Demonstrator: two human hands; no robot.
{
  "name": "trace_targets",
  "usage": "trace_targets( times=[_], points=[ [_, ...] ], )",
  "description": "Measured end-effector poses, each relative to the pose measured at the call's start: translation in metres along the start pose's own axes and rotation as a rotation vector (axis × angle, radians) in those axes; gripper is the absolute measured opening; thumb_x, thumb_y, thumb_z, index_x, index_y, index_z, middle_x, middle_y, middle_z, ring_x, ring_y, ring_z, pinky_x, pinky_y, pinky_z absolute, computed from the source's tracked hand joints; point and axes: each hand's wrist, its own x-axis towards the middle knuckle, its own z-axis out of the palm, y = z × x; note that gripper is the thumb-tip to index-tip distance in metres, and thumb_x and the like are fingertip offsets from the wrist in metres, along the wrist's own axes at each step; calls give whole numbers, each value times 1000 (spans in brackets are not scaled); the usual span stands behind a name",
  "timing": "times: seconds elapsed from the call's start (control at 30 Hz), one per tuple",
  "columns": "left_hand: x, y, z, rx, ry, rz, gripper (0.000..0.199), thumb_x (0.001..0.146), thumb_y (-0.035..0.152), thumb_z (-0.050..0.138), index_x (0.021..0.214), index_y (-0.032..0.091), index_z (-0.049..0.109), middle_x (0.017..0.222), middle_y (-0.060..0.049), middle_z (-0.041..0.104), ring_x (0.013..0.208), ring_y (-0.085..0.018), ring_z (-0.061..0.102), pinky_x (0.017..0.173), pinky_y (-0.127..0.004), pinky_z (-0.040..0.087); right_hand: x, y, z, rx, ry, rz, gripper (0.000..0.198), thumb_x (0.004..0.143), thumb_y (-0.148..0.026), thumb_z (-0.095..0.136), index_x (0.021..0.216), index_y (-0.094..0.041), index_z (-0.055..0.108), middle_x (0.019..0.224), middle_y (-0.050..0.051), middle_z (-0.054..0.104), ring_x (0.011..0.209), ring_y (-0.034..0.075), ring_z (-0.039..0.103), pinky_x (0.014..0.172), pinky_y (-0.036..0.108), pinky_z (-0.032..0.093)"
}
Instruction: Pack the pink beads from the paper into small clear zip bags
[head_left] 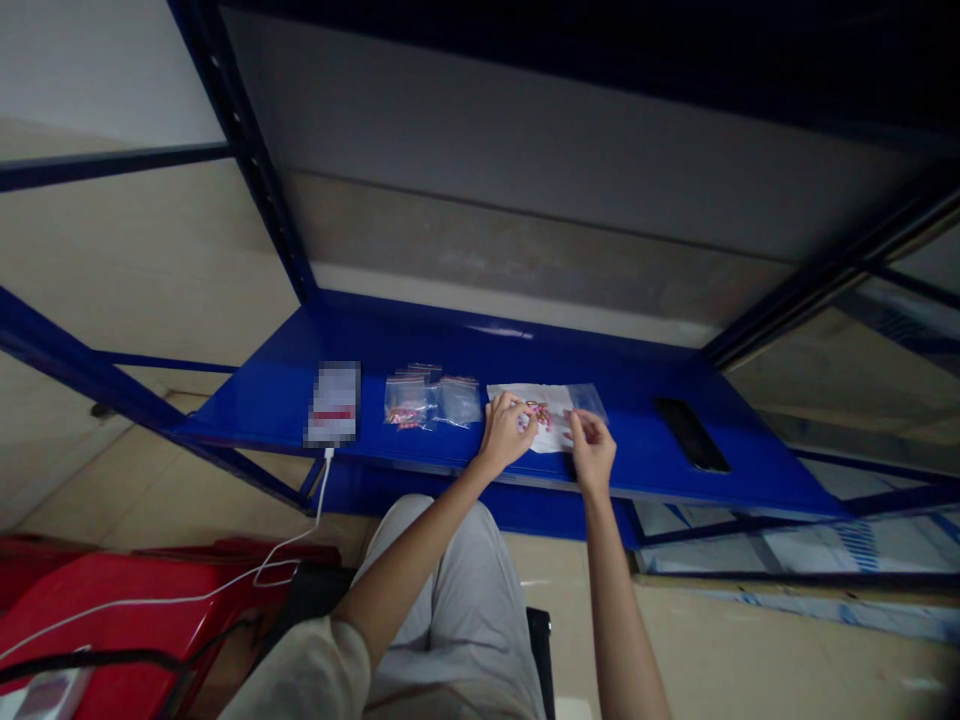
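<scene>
A white sheet of paper lies on the blue shelf with several small pink and gold pieces heaped on it, too small to name exactly. At the paper's left side rests my left hand, its fingers bent down by the pieces; what the fingertips hold, if anything, is hidden. My right hand is over the right side of the paper, thumb and fingers closed at the near edge of a clear plastic bag. Left of the paper lie clear zip bags, and others hold pink pieces.
A phone or similar device with a lit, blurred-out screen lies at the shelf's left, a white cable hanging from it. A dark phone is at the right. Blue metal posts frame the shelf. Red plastic chair stands lower left.
</scene>
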Motion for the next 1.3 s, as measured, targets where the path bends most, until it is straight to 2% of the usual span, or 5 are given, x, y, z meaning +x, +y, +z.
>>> trace_targets(
  times=[0.6,0.73,0.9,1.13,1.3],
  points=[
    [-1,1,0,-38,-44,54,8,75,21,56,71,19,62,92,-3,56,94,-18,51,82,-34,33,0,-2,1,-49,-3,-46,39,67,-43,66,93,-14,64,91,12,69,83,23,65,65,31,52],
    [-1,4,-4,-41,-28,80,17,77,18,53,92,20,60,98,-4,56,98,-19,50,84,-34,34,-1,-7,0,-32,4,-39,42,69,-43,64,99,-13,64,94,12,69,82,21,64,66,29,50],
    [-4,8,-6,32,14,218,50,81,10,42,128,24,39,124,-7,47,111,-21,44,91,-36,33,-3,-14,2,17,-26,55,56,70,-46,62,114,-12,56,77,7,69,65,18,62,56,26,47],
    [-6,11,-12,5,-24,404,40,74,22,53,114,24,54,133,-6,42,117,-24,41,93,-40,33,-12,-23,0,106,-60,97,73,66,-36,67,131,-17,40,60,-2,62,47,12,51,48,23,40],
    [-5,12,-12,-16,-45,466,52,69,33,59,118,20,50,131,-10,45,121,-25,38,96,-41,31,-18,-29,-4,149,7,170,54,67,-32,63,118,-17,55,54,-4,55,41,8,38,41,21,32]
  ],
)
